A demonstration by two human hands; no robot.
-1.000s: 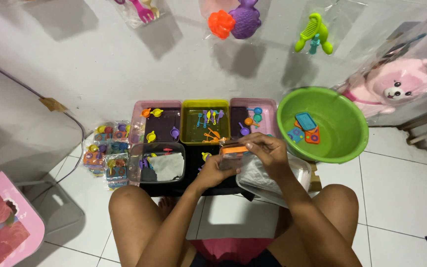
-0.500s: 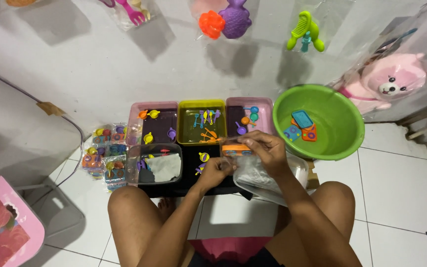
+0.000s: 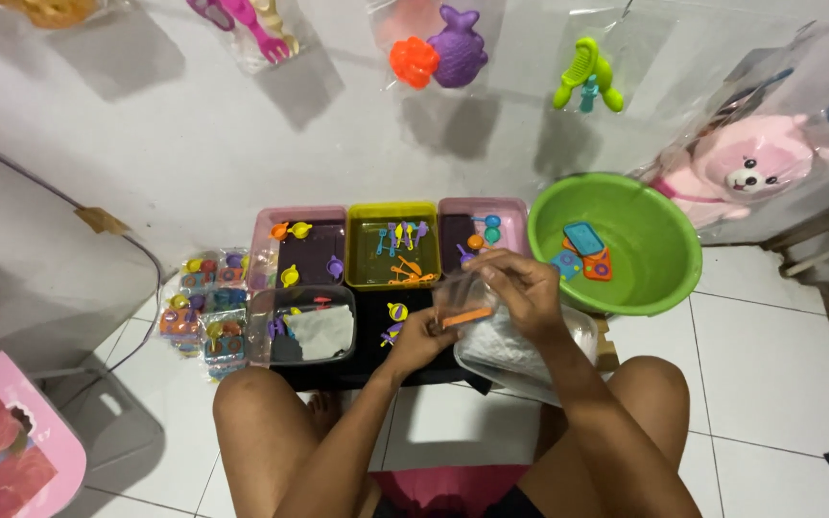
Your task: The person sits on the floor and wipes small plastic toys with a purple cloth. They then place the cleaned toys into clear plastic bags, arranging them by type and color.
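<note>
Clear plastic bag with an orange strip held between both hands over the black tray. Left hand pinches its lower edge; right hand grips the top. Green basin sits just beside, right.

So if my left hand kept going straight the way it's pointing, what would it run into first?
Probably the small clear bag it already pinches with the right hand; beyond the left hand, likely the pink tray, though depth is unclear.
</note>
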